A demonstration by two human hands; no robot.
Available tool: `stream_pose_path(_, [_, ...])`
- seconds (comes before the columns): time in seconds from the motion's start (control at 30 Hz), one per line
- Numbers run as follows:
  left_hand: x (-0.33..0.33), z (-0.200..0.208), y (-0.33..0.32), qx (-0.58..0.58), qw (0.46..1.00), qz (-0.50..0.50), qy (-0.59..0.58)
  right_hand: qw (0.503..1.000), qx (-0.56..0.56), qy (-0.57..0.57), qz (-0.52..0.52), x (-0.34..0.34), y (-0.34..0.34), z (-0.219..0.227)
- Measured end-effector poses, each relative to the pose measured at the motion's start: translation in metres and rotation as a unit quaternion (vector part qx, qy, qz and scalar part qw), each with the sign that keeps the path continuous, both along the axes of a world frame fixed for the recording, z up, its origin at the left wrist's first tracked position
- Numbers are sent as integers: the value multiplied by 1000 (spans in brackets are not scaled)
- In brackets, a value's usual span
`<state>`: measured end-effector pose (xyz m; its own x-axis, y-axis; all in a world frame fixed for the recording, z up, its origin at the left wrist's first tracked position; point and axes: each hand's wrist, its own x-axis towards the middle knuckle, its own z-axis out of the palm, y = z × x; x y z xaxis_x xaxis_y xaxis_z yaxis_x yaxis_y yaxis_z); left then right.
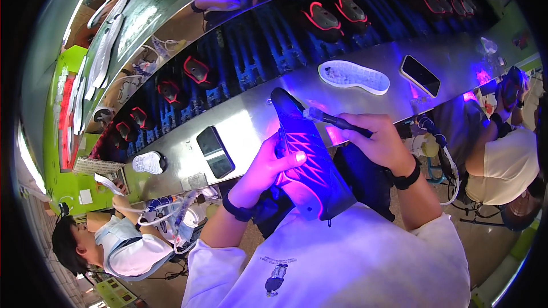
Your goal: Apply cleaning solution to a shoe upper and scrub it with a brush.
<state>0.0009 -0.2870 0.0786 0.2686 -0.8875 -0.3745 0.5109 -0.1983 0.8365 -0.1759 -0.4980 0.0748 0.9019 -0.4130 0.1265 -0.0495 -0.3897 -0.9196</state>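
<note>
Under violet light, my left hand (261, 166) is wrapped around a dark shoe upper (305, 151) with pink-lit lacing, thumb pressed on its side. The toe points away from me and the heel end lies near my chest. My right hand (379, 141) is closed on a dark-handled brush (349, 125). The brush's pale bristle end is at the upper's side near the toe; whether it touches cannot be made out. Just beyond, on the metal bench, lies a white shoe sole (355, 77).
A conveyor (251, 60) carrying several red-edged dark shoe uppers runs behind the metal bench (297, 77). One phone (216, 152) lies left of my hands, another phone (420, 75) at the right. A smaller white sole (149, 162) sits far left. Co-workers sit at both sides.
</note>
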Motion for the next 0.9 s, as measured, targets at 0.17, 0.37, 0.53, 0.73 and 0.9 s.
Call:
stream_pose_path(0.17, [2,-2,0,25,998,31,46,1000,25,17,-7,-18,16,-8])
stream_pose_path(0.37, [9,1,8,4,998,41,37,984,78,142,79,-61,12,19])
stream_pose_path(0.53, [0,0,19,-3,999,39,30,991,40,127,20,-28,22,18])
stream_pose_path(0.73, [0,-5,40,-46,995,86,35,983,65,134,108,-45,21,34])
stream_pose_path(0.9, [-2,-14,50,-37,992,121,30,972,-10,213,99,-69,30,63])
